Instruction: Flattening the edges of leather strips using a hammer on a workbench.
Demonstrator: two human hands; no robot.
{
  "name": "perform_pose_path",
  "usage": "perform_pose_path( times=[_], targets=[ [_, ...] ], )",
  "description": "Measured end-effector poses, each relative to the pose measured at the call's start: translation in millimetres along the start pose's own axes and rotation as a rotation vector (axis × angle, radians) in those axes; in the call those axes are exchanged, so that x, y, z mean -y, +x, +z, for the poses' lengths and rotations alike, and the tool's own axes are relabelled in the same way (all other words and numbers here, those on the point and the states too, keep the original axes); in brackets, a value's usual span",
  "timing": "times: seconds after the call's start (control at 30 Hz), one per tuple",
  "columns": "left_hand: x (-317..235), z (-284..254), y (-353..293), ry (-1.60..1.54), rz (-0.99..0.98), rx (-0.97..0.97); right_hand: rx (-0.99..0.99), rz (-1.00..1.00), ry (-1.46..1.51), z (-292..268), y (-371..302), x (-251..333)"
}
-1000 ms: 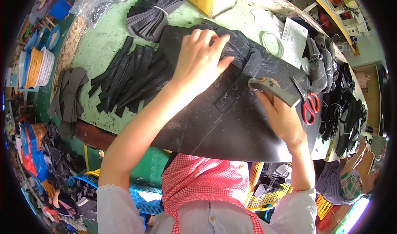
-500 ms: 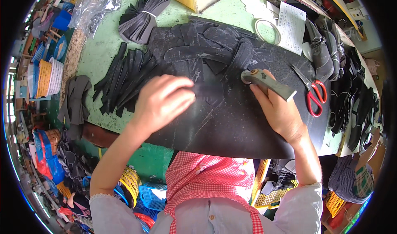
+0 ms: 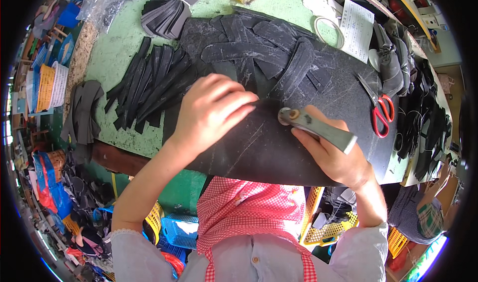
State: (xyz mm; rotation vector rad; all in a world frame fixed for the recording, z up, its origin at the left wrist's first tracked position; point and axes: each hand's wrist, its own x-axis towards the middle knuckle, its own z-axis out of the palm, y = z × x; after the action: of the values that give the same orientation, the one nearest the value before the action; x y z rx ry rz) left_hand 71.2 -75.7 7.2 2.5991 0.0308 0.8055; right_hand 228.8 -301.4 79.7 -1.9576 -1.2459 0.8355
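My left hand (image 3: 211, 117) is closed, its fingertips pinching the end of a dark strip (image 3: 269, 106) that barely stands out against the black board (image 3: 239, 157). My right hand (image 3: 333, 150) is wrapped round a grey metal roller hammer (image 3: 318, 128), which has a small wheel and a brass-coloured screw at its far left end. That wheel is right beside the dark strip; whether it touches is hard to tell. Just beyond both hands, several dusty black strips (image 3: 244, 52) lie crosswise in a loose pile on the board.
More black strips (image 3: 149, 85) are spread left of the board. Behind them stands a tied fanned bundle (image 3: 172, 13). Red-handled scissors (image 3: 381, 113) lie at the right, near a tape roll (image 3: 328, 31) and a paper sheet (image 3: 356, 29). Grey pieces (image 3: 83, 113) hang over the table's left edge.
My left hand has moved right, toward the roller hammer. My right hand has brought the hammer slightly left and nearer to me, so the two are closer together. The view has shifted slightly.
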Motion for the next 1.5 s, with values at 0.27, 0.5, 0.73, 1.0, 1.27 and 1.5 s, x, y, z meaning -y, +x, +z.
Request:
perform_pose_path(
  times=[0.27, 0.5, 0.73, 1.0, 1.27, 1.5],
  targets=[
    [-29, -81, -2, -0.512, -0.172, 0.223, 0.007, 0.066, 0.037, 4, -1, 0],
    [-48, -37, -50, -0.184, -0.128, 0.371, 0.359, -0.128, -0.181, 20, -37, 27],
    [-32, -22, -40, -0.309, -0.059, 0.396, 0.325, -0.077, -0.233, 37, -44, 25],
    [-18, -12, -38, -0.243, 0.290, 0.264, 0.263, 0.026, -0.224, 21, -49, 27],
    [-15, -14, -35, -0.257, 0.334, 0.283, 0.304, 0.044, -0.238, 30, -45, 25],
    [-13, -25, -47, -0.139, 0.293, 0.218, 0.239, -0.174, -0.356, 32, -25, 35]
  ],
)
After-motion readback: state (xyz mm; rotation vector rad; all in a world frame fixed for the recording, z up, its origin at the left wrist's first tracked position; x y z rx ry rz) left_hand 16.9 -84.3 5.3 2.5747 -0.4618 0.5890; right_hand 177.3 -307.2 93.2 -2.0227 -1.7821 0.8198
